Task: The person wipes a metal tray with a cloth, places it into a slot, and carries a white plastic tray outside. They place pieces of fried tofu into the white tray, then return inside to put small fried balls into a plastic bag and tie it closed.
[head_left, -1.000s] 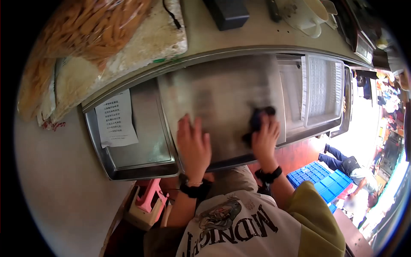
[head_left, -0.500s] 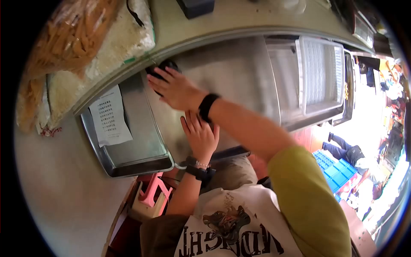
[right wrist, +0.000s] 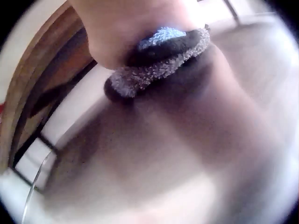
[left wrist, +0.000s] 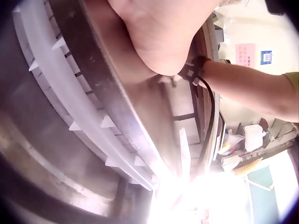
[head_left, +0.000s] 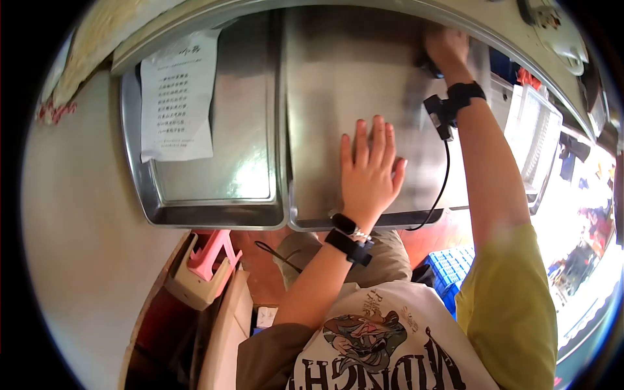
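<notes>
In the head view my right hand (head_left: 448,52) reaches to the far right part of a flat metal sheet (head_left: 325,91). It grips a dark, fuzzy cloth (right wrist: 159,70) with a light blue patch, bunched beneath the palm in the right wrist view and against the metal. My left hand (head_left: 370,169) rests on the nearer part of this sheet, palm down and fingers straight, with nothing in it. Left of the sheet stands a shallow metal tray (head_left: 240,175) with a printed paper (head_left: 179,110) in it. The right fingertips are largely hidden.
A white plastic basket (head_left: 533,130) stands right of the sheet. The counter's raised edge (head_left: 240,16) runs along the back. A cable (head_left: 445,182) hangs from the right wrist camera. Below are a pink stool (head_left: 211,257) and a blue crate (head_left: 450,270).
My right hand swept with the cloth from the sheet's right side to its far left corner, then back to the far right. The left hand now lies farther right. The head view has shifted.
</notes>
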A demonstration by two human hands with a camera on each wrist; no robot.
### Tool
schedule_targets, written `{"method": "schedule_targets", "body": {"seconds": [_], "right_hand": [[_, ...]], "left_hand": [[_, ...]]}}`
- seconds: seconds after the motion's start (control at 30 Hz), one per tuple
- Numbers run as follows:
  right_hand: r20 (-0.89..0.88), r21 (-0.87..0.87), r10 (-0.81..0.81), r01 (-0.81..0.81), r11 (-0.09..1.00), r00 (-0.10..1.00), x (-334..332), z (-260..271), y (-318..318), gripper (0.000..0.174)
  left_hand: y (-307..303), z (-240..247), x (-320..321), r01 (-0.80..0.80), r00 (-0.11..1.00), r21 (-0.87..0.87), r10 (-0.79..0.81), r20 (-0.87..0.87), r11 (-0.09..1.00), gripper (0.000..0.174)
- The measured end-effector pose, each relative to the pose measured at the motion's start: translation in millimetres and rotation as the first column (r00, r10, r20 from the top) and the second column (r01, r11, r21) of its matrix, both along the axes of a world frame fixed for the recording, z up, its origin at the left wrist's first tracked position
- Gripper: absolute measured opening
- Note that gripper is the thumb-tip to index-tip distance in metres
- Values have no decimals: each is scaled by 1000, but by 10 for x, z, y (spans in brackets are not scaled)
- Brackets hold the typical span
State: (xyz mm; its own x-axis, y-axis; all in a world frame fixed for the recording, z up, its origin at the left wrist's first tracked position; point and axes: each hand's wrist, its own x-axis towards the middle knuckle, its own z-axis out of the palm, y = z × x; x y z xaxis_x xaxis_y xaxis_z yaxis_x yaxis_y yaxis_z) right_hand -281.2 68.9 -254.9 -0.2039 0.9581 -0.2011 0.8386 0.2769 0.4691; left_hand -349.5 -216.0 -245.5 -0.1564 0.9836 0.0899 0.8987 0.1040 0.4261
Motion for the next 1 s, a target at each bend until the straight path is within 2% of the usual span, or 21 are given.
{"method": "schedule_targets", "body": {"seconds": [0.03,0.07,0.1,0.17,0.2,0.23,0.3,0.37,0.4,0.43,0.5,0.53,0.57,0.6,0.63,0.67,0.7,0.8,0.87,0.93,1.0], "right_hand": [[-12,-226,18,-20,974,1000,-373,93,-126,45],[-407,46,200,-198,979,891,-572,-117,-220,38],[-673,353,425,-242,904,606,-759,-322,-313,32],[-449,75,470,-493,867,760,-1293,-35,-620,49],[-571,136,553,-594,793,607,-1390,24,-807,48],[-670,211,606,-673,709,429,-1423,63,-967,49],[-477,367,868,-866,340,138,-1298,-65,-1241,43],[-788,58,559,-873,484,257,-1022,185,-1898,42],[-839,-62,465,-897,437,284,-845,190,-2218,43],[-874,-175,367,-911,375,319,-651,155,-2522,45],[-894,-121,401,-970,210,198,-238,226,-2959,50],[-892,-126,403,-969,210,203,-166,240,-2920,50],[-849,-165,435,-932,322,300,-97,255,-2868,55],[-799,-193,452,-882,430,395,-30,275,-2808,60],[-742,-267,360,-741,616,566,-48,362,-2576,49],[-611,-132,401,-587,799,683,77,229,-2328,51],[-573,-54,300,-401,915,763,264,116,-1989,53],[-621,234,201,-66,970,758,1101,-159,-1239,48],[-599,278,273,-124,953,753,1659,-328,-1186,48],[-815,-26,-174,264,964,553,1733,-175,-1580,49],[-812,-79,-255,333,940,525,2009,-293,-1911,50]], "left_hand": [[2,11,-5,-10,1000,8,10,16,1000,58],[1,12,-10,-28,1000,8,28,14,1000,58],[0,15,-22,-19,998,12,19,60,1000,57],[-27,32,-87,-36,989,113,19,147,993,45],[-109,40,-130,-55,988,112,38,148,992,45],[-254,50,-187,-130,943,178,66,326,976,35],[-544,155,-376,-339,827,212,183,531,916,20],[-771,330,-650,-609,647,108,413,641,786,15],[-854,362,-767,-731,496,16,516,698,682,15],[-941,312,-916,-751,461,-12,536,707,661,17],[-960,259,-1026,-769,420,-41,553,720,638,20],[-919,276,-1030,-695,370,-186,568,735,695,24],[-883,273,-1027,-597,322,-321,587,743,735,29],[-918,141,-980,-514,484,-269,535,692,814,37],[-889,154,-959,-441,565,-310,528,634,842,36],[-871,175,-935,-369,642,-355,511,572,859,36],[-874,174,-906,-370,643,-353,512,569,859,36],[-881,150,-869,-421,648,-363,556,520,831,36],[-872,156,-902,-404,608,-431,589,531,806,35],[-906,162,-894,-410,640,-415,580,504,812,35],[-918,237,-919,-432,672,-379,573,470,818,35]]}}
